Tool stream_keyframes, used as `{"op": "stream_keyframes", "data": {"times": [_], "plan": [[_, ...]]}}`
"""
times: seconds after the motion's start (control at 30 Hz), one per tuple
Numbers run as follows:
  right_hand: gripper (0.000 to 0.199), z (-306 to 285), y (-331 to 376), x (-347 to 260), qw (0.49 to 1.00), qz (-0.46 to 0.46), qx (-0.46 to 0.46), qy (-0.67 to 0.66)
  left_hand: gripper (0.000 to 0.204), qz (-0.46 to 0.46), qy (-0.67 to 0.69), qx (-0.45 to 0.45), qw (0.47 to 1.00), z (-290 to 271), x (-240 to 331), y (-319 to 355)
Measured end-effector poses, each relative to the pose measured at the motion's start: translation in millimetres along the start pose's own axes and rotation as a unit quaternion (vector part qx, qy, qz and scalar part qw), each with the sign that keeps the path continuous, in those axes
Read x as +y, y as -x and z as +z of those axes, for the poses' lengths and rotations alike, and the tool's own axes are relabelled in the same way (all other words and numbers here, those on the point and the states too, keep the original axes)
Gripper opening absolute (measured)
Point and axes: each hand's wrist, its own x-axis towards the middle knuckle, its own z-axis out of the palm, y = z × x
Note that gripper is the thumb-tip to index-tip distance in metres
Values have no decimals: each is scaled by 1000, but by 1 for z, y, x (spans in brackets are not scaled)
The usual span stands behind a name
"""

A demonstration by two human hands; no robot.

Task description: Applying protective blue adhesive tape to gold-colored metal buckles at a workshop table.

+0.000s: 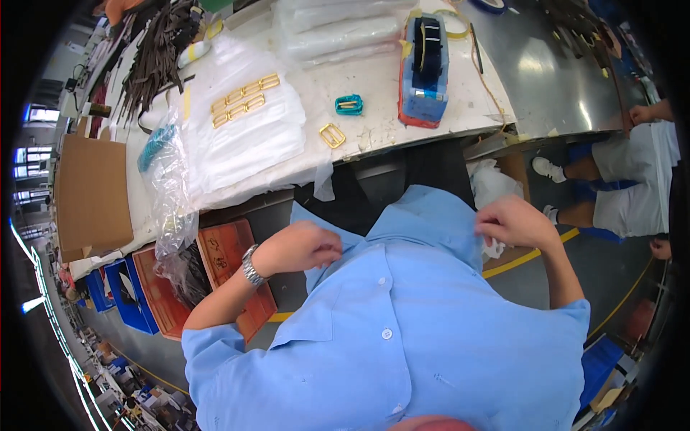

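At my waist, both hands are on the hem of my blue shirt [424, 223], which flares out in front of me. My left hand [305, 246], a metal watch [251, 264] on its wrist, has its fingers curled closed at the shirt's left side. On the opposite side, my right hand [516, 221] pinches the shirt's edge with bent fingers. Neither hand touches the table. Nearest on the white tabletop [287, 161] lie a single gold slide buckle [332, 135] and a buckle wrapped in teal [348, 105].
Two rows of gold buckles [241, 100] lie on white plastic sheets [248, 151]. A blue tape dispenser [424, 72] stands near the table's front edge. Dark straps [158, 54] are piled at far left. Orange bins [241, 280] stand low at left. Another person [632, 176] is at right.
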Motion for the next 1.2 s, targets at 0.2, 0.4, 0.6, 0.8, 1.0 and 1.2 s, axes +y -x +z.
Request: {"op": "stream_keyframes", "data": {"times": [0.2,0.4,0.6,0.8,1.0,1.2], "plan": [[21,44,-105,-6,973,-227,-20,47,14,137,-80,142,977,-14,24,-87],[18,110,-110,50,948,-280,151,8,21,159,-90,237,954,56,-34,-78],[13,118,-128,53,927,-272,240,94,39,90,-243,290,921,72,-49,-114],[14,116,-145,50,909,-299,251,148,44,78,-297,271,912,80,-61,-123],[14,100,-145,46,937,-264,228,34,30,80,-229,232,942,47,-26,-93],[14,42,-82,-10,936,-231,236,-119,9,129,-120,246,953,-45,70,-59]]}}
